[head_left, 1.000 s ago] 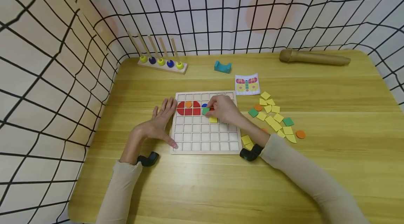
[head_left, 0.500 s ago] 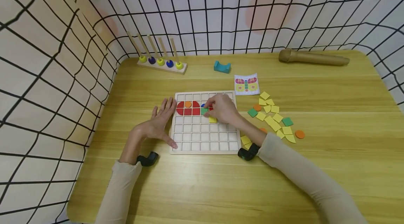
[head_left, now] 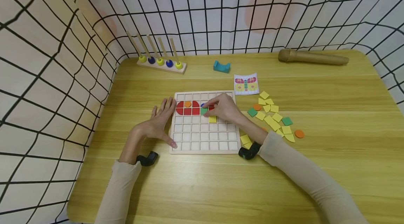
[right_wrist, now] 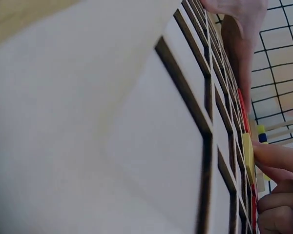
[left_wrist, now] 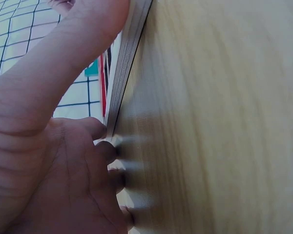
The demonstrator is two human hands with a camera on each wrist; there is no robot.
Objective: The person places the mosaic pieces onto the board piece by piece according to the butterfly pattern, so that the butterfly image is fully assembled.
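A wooden grid board (head_left: 192,146) lies on the table in front of me. My left hand (head_left: 155,122) rests at its left side with fingers spread, the thumb on the near left corner; in the left wrist view the fingertips (left_wrist: 107,152) line up by the board's edge. My right hand (head_left: 224,107) holds a green square tile (head_left: 203,111) between thumb and index finger, down at a grid cell. Red tiles (head_left: 187,112) fill cells to its left, under an orange disc (head_left: 188,104). A blue piece (head_left: 203,105) shows behind the index finger, and a yellow tile (head_left: 213,119) lies nearer me.
Loose yellow tiles (head_left: 273,123), green squares (head_left: 287,121) and orange discs (head_left: 299,133) are scattered right of the board. Behind it lie a butterfly pattern card (head_left: 246,84), a teal block (head_left: 221,67), a peg stand (head_left: 161,65) and a brown stick-like object (head_left: 313,57). Black wire mesh surrounds the table.
My right fingertips and the green tile have shifted slightly left, towards the red tiles. The left hand stays in place.
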